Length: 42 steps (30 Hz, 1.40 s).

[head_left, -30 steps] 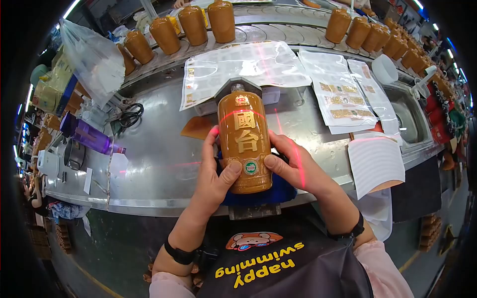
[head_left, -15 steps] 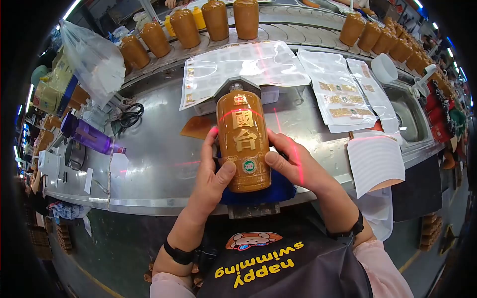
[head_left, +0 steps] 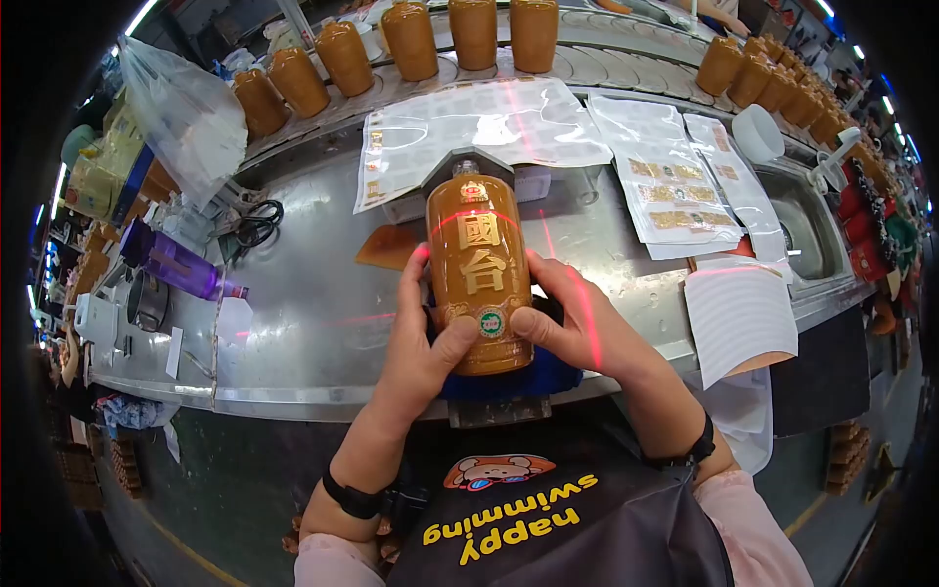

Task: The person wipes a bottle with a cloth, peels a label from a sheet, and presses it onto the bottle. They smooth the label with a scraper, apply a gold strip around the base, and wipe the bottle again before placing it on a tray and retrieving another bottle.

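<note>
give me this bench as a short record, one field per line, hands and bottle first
left hand: on the left side of the glossy brown bottle with gold characters, thumb on its front
right hand: on its right side, thumb on its front
bottle position: neck pointing away from the person, at a dark grey angled bracket
far side: row of brown bottles
bench left: translucent purple plastic bottle
bench right: stainless steel sink

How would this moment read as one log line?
left hand: on brown bottle, left side | right hand: on bottle, right side | gold characters: facing camera | red light: on bottle and right hand
</note>
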Motion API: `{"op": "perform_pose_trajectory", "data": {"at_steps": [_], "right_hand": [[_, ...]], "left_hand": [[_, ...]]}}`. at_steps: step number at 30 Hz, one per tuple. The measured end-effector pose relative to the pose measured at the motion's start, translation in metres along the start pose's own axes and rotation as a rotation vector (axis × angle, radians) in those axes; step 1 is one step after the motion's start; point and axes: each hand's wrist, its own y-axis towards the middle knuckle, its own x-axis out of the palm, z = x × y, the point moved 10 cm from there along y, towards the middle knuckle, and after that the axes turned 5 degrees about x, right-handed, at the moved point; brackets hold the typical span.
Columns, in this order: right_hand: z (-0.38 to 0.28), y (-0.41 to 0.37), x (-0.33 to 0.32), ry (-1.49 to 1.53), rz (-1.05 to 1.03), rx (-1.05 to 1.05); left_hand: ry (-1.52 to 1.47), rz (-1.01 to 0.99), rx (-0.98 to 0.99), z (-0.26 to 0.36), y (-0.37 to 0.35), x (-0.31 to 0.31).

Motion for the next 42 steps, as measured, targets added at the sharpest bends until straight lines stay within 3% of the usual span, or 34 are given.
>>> {"op": "perform_pose_trajectory", "data": {"at_steps": [3,15,19,37,38,40,42], "right_hand": [[-0.001,-0.001,-0.002,-0.062,0.067,-0.074],[0.033,-0.009,0.001,0.127,-0.005,0.049],[0.028,-0.015,0.009,-0.04,-0.071,-0.02],[0.026,-0.013,0.007,-0.044,-0.098,-0.024],[0.024,-0.014,0.004,-0.087,-0.087,-0.041],[0.022,-0.02,-0.02,-0.011,0.124,0.002],[0.016,-0.032,-0.045,0.075,0.406,-0.04]], "left_hand": [[0.033,-0.011,-0.021,0.002,0.0,0.006],[0.054,0.009,0.05,-0.004,-0.004,-0.006],[0.016,-0.04,0.023,0.003,-0.01,0.004],[0.038,-0.072,0.015,-0.005,-0.013,0.0],[0.024,-0.072,0.033,-0.004,-0.014,0.0],[-0.009,-0.087,0.076,-0.002,-0.015,0.0],[0.224,-0.169,0.178,0.006,-0.019,0.004]]}}
